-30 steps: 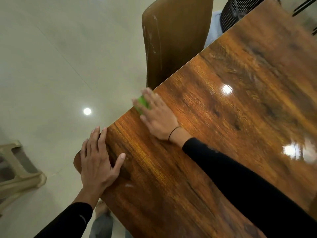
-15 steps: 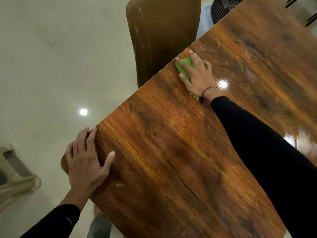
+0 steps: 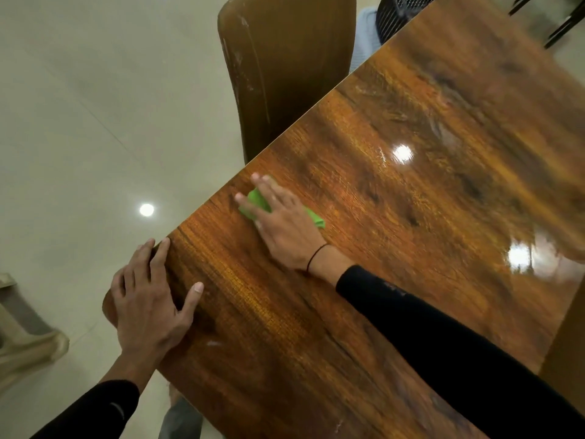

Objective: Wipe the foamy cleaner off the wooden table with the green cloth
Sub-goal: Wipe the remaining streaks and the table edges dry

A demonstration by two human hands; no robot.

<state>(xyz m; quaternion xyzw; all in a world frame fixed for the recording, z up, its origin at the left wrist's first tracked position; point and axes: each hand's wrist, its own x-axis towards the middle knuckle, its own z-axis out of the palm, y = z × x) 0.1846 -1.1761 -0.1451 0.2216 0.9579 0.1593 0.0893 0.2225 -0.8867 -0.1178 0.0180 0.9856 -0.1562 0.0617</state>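
Observation:
A glossy wooden table fills the right and middle of the view. My right hand lies flat, fingers straight, on a folded green cloth near the table's left edge; the cloth shows between the fingers and behind the palm. My left hand rests flat on the table's near left corner, fingers spread. A small whitish smear sits beside that hand. Faint streaks show further up the top.
A brown chair back stands against the table's left edge, further away. A black mesh object and something pale blue lie beyond it. A beige plastic stool stands on the tiled floor at the left. Ceiling lights reflect off the table.
My right hand slid the green cloth away along the table's edge toward the chair, then back toward me to the middle of the edge. My left hand has stayed on the corner.

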